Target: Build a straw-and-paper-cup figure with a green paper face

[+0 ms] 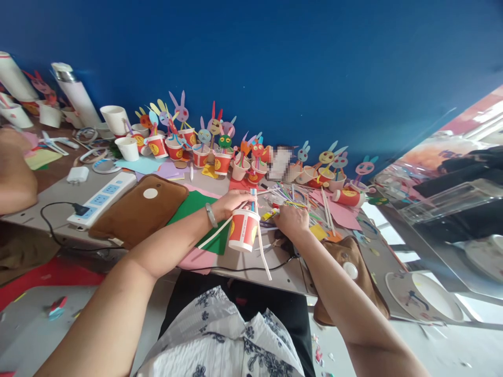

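Observation:
My left hand (234,203) is closed, pinching the pale blue and white strips that stand up from a red and white paper cup (243,230). The cup hangs tilted just above the table's front part. One long white strip (264,256) droops down its right side, and another sticks out to the left. To the right, my right hand (293,221) is closed low over the pile of coloured sticks (302,201). A yellow tube-like thing (269,214) shows by its fingertips; whether they grip it is unclear.
Several paper cups with rabbit-like paper heads (225,141) line the wall. Brown pouches (141,209) lie on both sides, with a power strip (102,199) at left. Green paper (188,214) lies under my left forearm. Another person's arm (15,173) reaches in at far left.

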A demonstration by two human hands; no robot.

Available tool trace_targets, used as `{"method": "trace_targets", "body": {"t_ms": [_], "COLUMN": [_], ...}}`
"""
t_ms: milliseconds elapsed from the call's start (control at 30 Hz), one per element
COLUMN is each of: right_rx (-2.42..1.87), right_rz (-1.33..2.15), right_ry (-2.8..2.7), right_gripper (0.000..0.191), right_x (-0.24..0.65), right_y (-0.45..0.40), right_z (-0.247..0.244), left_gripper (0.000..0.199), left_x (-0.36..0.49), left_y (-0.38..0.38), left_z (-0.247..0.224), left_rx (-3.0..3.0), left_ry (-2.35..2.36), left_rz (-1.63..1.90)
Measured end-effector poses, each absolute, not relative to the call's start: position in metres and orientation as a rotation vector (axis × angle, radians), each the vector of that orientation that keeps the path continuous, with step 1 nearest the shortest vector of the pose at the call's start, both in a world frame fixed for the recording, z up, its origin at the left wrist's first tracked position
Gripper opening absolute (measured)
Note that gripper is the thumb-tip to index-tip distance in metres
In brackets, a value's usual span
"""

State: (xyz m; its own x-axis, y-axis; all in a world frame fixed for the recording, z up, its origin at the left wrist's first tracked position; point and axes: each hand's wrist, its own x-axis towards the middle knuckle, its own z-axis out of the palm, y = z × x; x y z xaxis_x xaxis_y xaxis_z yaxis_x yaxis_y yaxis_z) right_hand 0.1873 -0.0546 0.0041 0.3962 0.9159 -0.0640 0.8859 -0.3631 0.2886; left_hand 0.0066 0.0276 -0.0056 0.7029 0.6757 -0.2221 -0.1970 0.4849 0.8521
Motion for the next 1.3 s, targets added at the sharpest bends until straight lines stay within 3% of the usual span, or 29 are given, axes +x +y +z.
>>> {"method": "trace_targets", "body": {"t_ms": [167,267,400,533,733,900,1100,1300], "right_rx": [2.598,2.955,3.278,3.270,3.286,3.160,3.045,2.992], "right_rz": [0.289,0.304,-0.378,-1.139,-1.679,-2.192,-2.391,-2.485], "right_ry": [1.614,1.993,2.525,2.663,2.671,2.465,2.402,2.254], "right_gripper": [0.031,0.028,0.033,0.036,0.035,0.046,0.036,0.044], "right_x": [0.208,0.228,0.244,0.241,0.230,0.233,0.234,0.226], "right_y": [-0.060,-0.062,-0.053,-0.039,-0.032,-0.036,-0.043,-0.049], "right_z": [0.020,0.028,0.033,0.036,0.024,0.009,0.004,0.003], "left_gripper": [0.021,0.023,0.027,0.027,0.024,0.019,0.016,0.021], "left_x": [0.008,0.009,0.010,0.011,0.010,0.009,0.008,0.009], "left_y": [0.028,0.029,0.029,0.027,0.027,0.023,0.010,0.001], "left_z": [-0.010,-0.014,-0.016,-0.015,-0.017,-0.018,-0.014,-0.012], "left_rx": [0.927,0.932,0.926,0.934,0.973,1.023,1.082,1.155], "left_ry": [0.582,0.595,0.593,0.600,0.603,0.607,0.639,0.658], "left_rz": [0.574,0.554,0.547,0.540,0.503,0.465,0.446,0.489]}}
